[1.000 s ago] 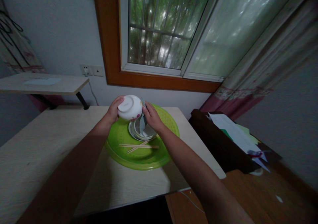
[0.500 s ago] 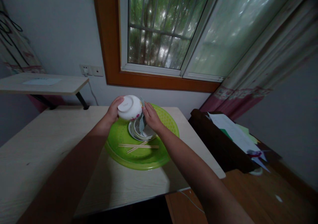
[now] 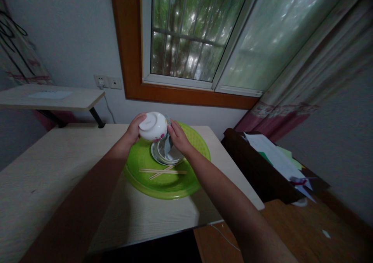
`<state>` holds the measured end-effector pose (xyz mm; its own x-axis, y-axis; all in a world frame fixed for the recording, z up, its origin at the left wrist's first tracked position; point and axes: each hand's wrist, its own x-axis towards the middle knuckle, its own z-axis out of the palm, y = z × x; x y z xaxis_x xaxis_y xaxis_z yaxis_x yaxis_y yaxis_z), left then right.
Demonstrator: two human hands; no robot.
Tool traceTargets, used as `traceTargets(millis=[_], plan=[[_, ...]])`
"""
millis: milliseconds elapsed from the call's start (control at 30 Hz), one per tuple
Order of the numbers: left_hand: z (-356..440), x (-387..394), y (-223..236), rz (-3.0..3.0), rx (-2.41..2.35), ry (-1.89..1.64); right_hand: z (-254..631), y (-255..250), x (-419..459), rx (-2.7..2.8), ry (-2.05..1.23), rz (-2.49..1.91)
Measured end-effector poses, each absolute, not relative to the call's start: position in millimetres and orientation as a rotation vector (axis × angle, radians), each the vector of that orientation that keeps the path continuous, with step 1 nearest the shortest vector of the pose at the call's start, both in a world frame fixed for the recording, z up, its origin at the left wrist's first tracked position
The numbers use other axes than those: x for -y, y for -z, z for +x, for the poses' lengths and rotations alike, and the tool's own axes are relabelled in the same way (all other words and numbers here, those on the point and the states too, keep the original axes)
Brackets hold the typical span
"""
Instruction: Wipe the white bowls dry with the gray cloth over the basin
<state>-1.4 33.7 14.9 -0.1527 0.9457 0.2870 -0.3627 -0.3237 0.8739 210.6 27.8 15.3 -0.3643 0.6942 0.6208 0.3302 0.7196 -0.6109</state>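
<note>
The pale tabletop (image 3: 163, 216) spreads under everything, with a raised shelf (image 3: 78, 100) on black legs along the left part of its far edge. Towards the tabletop's far right corner, well in from the near edge, sits a round green tray (image 3: 171, 197). Within the tray, a little beyond its middle, stands a stack of dishes (image 3: 175, 154). Above the tray's far left rim, a white bowl (image 3: 152, 128) with pink marks is held tilted, its base showing. The left hand (image 3: 135, 128) has its grip pinching the bowl's left side. The right hand (image 3: 177, 138) has its grip closed on a grey cloth (image 3: 168, 148) at the bowl's right side; the cloth's lower end hangs over the stack. Smallest are the thin, light chopsticks (image 3: 175, 172), crossed in the tray on the near side of the dishes.
</note>
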Motion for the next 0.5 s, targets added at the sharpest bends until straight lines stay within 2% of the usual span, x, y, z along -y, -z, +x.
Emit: traceTargets(millis=[500], plan=[[0.3, -30.8, -13.3, 1.050, -0.794, -1.618, 209.9, -12.9, -27.4, 1.948, -0.490, -0.822]])
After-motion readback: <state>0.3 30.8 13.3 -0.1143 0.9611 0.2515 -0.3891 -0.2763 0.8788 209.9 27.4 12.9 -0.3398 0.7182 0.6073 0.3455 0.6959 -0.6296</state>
